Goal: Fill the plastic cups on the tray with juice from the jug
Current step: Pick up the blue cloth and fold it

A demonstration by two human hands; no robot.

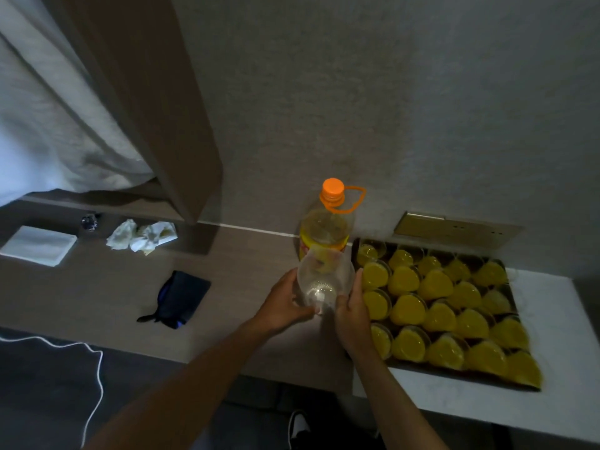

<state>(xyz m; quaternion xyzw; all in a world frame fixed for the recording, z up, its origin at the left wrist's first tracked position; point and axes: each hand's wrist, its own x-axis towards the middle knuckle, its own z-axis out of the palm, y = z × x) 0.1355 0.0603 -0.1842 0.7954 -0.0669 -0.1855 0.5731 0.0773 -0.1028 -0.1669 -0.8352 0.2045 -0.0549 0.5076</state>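
Both hands hold one clear empty plastic cup (324, 284) above the tabletop (246, 287): the left hand (285, 305) has its grip closed around the left wall, the right hand (352, 315) around the right wall. The capped juice jug (326, 228) stands upright behind the cup. The tray (355, 251) of filled cups (438, 306) lies just right of the hands.

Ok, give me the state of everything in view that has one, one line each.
Clear plastic jug: empty, held between both hands.
Left hand: grips the jug's side.
Right hand: grips the jug's other side.
Orange-capped juice bottle: upright, capped, nearly empty.
Small plastic cups: filled with yellow juice.
Dark tray: packed with cups.
White tissues: crumpled, stained.
Dark pouch: lying flat.
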